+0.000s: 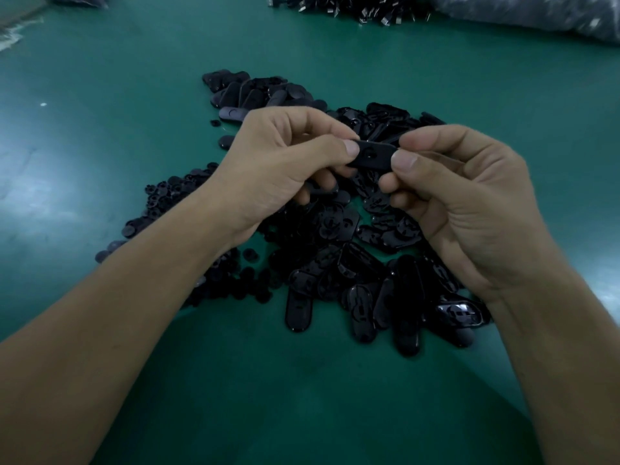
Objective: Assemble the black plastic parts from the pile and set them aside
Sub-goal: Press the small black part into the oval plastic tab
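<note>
A green work surface point(100, 78) carries a broad pile of black plastic parts point(335, 256), mostly flat ovals, with smaller round pieces point(167, 193) gathered at its left edge. Above the pile's middle, both hands hold one oval black part point(372, 156) level between them. The left hand point(278, 162) pinches the part's left end between thumb and forefinger; the right hand point(469, 196) pinches its right end likewise, remaining fingers curled. A second heap of dark pieces point(352, 8) lies at the far edge, beside a plastic bag point(536, 15).
</note>
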Demonstrator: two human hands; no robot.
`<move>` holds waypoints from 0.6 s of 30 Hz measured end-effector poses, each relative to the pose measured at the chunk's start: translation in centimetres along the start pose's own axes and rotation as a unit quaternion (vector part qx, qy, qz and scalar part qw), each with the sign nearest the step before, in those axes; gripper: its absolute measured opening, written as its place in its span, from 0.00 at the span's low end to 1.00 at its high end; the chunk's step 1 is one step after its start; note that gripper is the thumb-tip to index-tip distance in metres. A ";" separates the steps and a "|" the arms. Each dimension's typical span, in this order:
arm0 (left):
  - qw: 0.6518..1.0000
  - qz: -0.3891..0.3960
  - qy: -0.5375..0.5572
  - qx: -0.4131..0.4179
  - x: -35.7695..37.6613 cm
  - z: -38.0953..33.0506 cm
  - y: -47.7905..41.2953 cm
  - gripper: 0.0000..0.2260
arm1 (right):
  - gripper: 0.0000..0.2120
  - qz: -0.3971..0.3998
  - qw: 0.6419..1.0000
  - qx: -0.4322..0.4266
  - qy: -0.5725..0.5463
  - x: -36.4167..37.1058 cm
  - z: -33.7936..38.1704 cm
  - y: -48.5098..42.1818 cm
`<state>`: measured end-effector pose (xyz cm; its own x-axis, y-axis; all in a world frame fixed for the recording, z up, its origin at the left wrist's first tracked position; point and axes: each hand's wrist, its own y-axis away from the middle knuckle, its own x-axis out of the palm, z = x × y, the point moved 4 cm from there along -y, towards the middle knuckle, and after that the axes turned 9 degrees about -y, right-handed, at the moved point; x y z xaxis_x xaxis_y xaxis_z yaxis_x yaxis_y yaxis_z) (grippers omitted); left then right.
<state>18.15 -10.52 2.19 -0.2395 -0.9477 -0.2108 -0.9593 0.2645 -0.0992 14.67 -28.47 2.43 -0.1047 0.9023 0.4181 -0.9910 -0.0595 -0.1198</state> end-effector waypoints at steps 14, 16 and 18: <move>0.995 0.049 0.084 0.004 0.0 0.0 -0.3 0.07 | 0.08 -0.013 1.000 -0.007 0.001 0.3 -0.4 0.1; 0.996 0.026 0.081 0.001 -0.3 0.1 -0.4 0.07 | 0.07 -0.037 0.995 -0.036 0.083 0.1 -0.5 0.1; 0.997 -0.026 0.075 -0.013 -0.9 0.4 -0.6 0.07 | 0.07 -0.057 0.962 -0.092 0.249 0.0 -0.5 0.2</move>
<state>18.98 -9.79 2.00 -0.2078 -0.9765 -0.0581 -0.9739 0.2120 -0.0808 14.48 -28.26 1.97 0.1015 0.9940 -0.0404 -0.9575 0.0866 -0.2750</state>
